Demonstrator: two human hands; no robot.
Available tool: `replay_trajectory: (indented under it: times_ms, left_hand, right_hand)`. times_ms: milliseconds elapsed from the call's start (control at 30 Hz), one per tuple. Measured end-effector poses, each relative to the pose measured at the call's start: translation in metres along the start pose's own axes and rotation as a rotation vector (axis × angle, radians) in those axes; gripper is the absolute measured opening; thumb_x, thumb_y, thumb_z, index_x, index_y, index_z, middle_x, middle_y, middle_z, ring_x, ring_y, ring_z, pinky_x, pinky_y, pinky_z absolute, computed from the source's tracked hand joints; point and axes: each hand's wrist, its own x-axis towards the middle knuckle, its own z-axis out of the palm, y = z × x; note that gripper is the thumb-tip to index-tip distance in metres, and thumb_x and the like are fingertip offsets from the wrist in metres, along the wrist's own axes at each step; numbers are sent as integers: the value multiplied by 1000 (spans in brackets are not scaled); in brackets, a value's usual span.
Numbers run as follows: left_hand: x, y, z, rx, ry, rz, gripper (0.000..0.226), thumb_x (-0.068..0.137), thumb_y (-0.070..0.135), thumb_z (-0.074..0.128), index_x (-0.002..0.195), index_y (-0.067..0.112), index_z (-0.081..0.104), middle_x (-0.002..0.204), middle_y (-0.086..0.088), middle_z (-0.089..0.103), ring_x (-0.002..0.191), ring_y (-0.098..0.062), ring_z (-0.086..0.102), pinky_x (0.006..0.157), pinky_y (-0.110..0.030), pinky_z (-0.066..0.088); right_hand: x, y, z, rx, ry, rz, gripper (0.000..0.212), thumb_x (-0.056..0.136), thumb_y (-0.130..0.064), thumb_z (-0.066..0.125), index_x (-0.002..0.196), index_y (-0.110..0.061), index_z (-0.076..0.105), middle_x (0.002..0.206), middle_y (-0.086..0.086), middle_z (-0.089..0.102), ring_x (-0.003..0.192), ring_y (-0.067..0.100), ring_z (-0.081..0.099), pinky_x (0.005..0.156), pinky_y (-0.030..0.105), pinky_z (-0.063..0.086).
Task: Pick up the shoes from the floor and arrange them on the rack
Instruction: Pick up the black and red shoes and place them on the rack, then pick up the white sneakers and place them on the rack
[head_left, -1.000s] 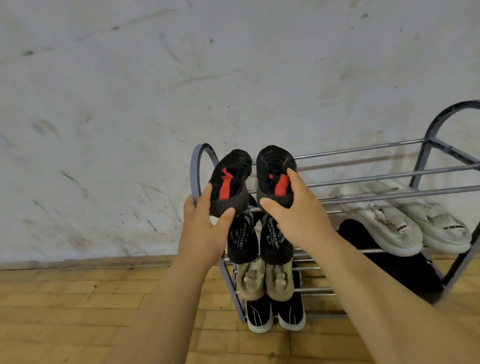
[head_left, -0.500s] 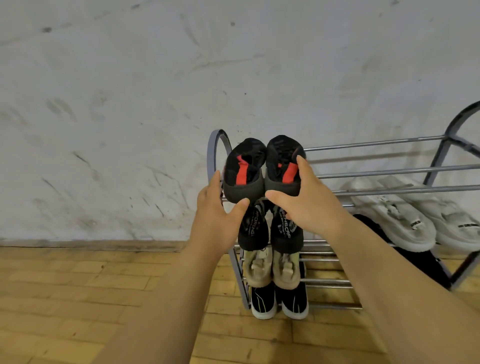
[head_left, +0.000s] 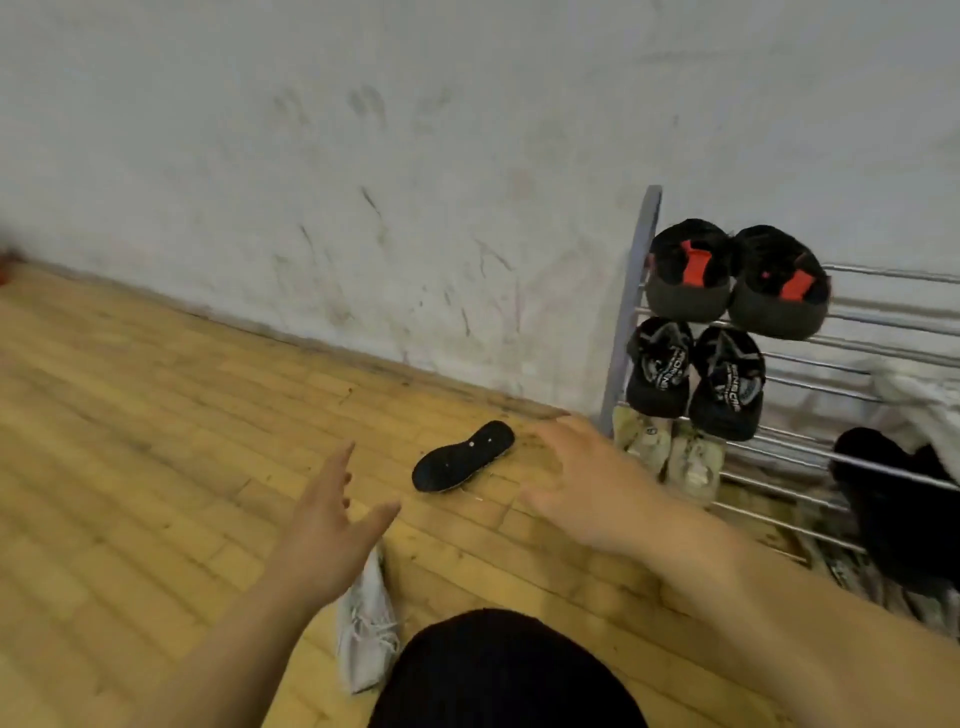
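You're hovering both hands spread wide and empty, right hand (head_left: 587, 486) nearer the black sole (head_left: 462, 457), lying slantwise ahead of left hand (head_left: 327, 525).

The wall (head_left: 363, 156) is pale, rough plaster, marked with dark scuffs and streaks, densest toward its lower part. The floor (head_left: 130, 415) is yellow-brown wood laid in short blocks in a brick-like pattern, with small specks of debris scattered on it. A dark, worn strip (head_left: 311, 343) runs along the joint where the wall meets the floor. Lighting is even and diffuse, with no hard shadows. The view is tilted and slightly blurred.
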Motion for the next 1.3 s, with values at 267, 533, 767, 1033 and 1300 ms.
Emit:
replay_trajectory:
  times_ms: [267, 533, 767, 1033, 1300]
  left_hand:
    - [-14, -154, 29, 3, -52, -391, 104, 86, 56, 75, 164, 37, 9, 164, -11, 22, 128, -29, 51, 86, -34, 44]
    - [60, -237, 115, 224, -182, -547, 127, 71, 78, 74, 162, 42, -7, 162, -20, 18, 137, -43, 44, 108, -50, 46]
    - [147, -268, 197, 388, -125, -600, 121, 81, 61, 75, 151, 56, -24, 160, -15, 14, 136, -46, 36, 104, -58, 46]
    - [149, -291, 213, 490, -116, -579, 102, 93, 58, 56, 148, 57, -29, 162, -15, -4, 138, -45, 25, 108, -56, 37]
    - [144, -284, 200, 363, -107, -518, 110, 93, 52, 66, 152, 55, -26, 166, -9, 2, 145, -40, 23, 113, -53, 36]
  right_hand:
    - [67, -37, 111, -109, -375, 20, 78, 94, -55, 63, 160, -32, 31, 164, -5, 34, 145, 19, 40, 110, 33, 38]
    - [177, 39, 197, -211, -470, -15, 84, 91, -50, 69, 160, -31, 26, 166, 1, 29, 148, 27, 36, 115, 40, 37]
    - [338, 131, 255, -485, -465, -102, 102, 86, -52, 70, 163, -33, 5, 167, 11, 16, 149, 43, 25, 117, 55, 37]
    - [446, 165, 280, -742, -478, -231, 118, 84, -42, 77, 162, -34, -11, 163, 10, 33, 149, 43, 27, 120, 57, 28]
    - [333, 141, 280, 116, -578, 31, 106, 88, -55, 71, 158, -56, -8, 159, -4, 44, 133, 25, 52, 102, 45, 46]
